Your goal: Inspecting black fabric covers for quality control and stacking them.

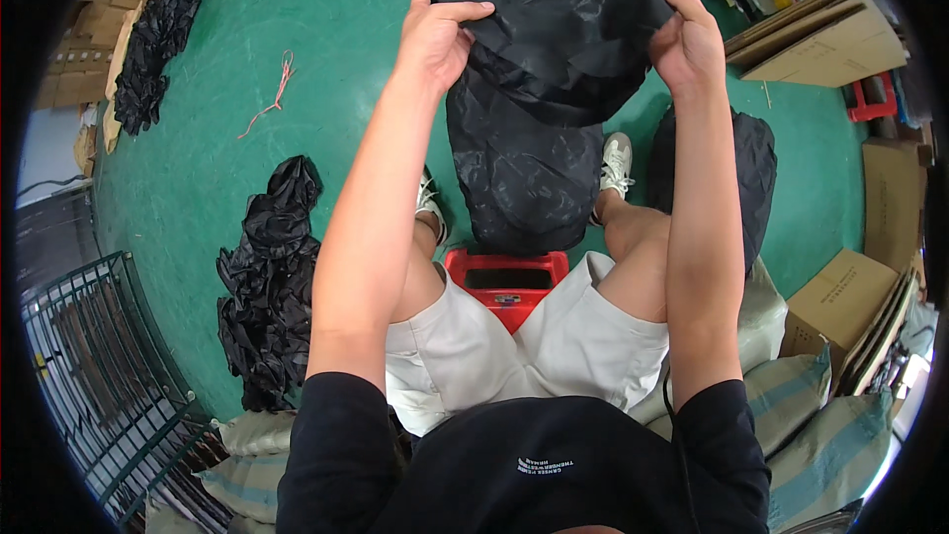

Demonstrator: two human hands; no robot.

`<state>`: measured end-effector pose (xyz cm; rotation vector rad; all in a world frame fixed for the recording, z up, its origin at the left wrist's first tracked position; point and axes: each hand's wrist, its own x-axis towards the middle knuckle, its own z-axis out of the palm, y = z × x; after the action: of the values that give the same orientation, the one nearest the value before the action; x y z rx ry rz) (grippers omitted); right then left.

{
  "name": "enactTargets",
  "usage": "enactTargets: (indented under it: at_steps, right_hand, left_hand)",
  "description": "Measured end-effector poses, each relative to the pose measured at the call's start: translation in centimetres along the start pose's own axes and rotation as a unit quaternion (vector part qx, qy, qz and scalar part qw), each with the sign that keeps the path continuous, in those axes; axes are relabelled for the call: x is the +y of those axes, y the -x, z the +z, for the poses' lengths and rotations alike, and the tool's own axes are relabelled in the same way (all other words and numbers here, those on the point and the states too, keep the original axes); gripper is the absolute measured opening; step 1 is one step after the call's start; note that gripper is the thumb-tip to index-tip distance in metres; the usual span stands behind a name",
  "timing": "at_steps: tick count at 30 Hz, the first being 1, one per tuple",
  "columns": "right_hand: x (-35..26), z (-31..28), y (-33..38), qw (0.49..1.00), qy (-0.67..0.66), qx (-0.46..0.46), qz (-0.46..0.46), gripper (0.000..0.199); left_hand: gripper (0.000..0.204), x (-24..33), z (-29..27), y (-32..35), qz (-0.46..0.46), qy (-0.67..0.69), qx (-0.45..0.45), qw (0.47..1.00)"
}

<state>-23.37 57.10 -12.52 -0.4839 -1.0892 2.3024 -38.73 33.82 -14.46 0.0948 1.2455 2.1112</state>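
A thin black cloth cover (568, 44) is stretched between my two hands, out in front of me. My left hand (435, 44) grips its left edge, with the thumb laid over the material and the index finger pointing up. The right edge is held by my right hand (689, 44), whose curled fingers are partly hidden by the fabric. Under the raised cover, a rounded black bundle (524, 178) lies between my feet. Whether the cover and this bundle are one piece I cannot tell.
A red plastic stool (509, 302) is between my knees. Crumpled black covers (272, 287) lie on the green floor (376, 138) to the left; a dark bundle (756, 168) sits right. Flattened cardboard (825, 44), a carton (830, 302), woven sacks (830, 435) and a wire rack (109, 356) stand around.
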Motion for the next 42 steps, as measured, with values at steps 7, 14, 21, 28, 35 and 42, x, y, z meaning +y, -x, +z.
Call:
enactTargets:
  at_steps: [7, 14, 21, 28, 35, 42]
  right_hand:
    - [-0.2, 3.1, -1.8, 0.99, -0.134, -0.037, -0.04, 0.033]
    - [3.5, 0.7, -2.9, 0.999, -0.032, 0.024, -0.016, 0.027]
    - [16.5, -12.4, -0.7, 0.879, 0.351, 0.206, 0.247, 0.015]
    - [15.3, -12.4, 2.1, 0.805, 0.477, 0.097, 0.338, 0.01]
    - [15.4, -12.6, 6.9, 0.592, 0.583, -0.101, 0.547, 0.014]
    - [23.3, -14.7, 8.1, 0.595, 0.596, -0.15, 0.518, 0.019]
  left_hand:
    - [0.092, 0.4, 1.0, -3.4, 0.151, 0.104, -0.046, 0.982]
    - [0.067, -0.9, 0.0, -4.1, 0.15, 0.072, 0.023, 0.986]
    - [0.056, -10.7, -9.4, -5.2, -0.128, -0.263, 0.151, 0.944]
    - [0.026, -11.9, -11.2, -2.0, -0.245, -0.476, 0.156, 0.83]
    - [0.037, -16.9, -14.2, 3.7, -0.386, -0.606, 0.049, 0.694]
    - [0.055, -15.1, -16.3, 7.3, -0.346, -0.618, 0.14, 0.692]
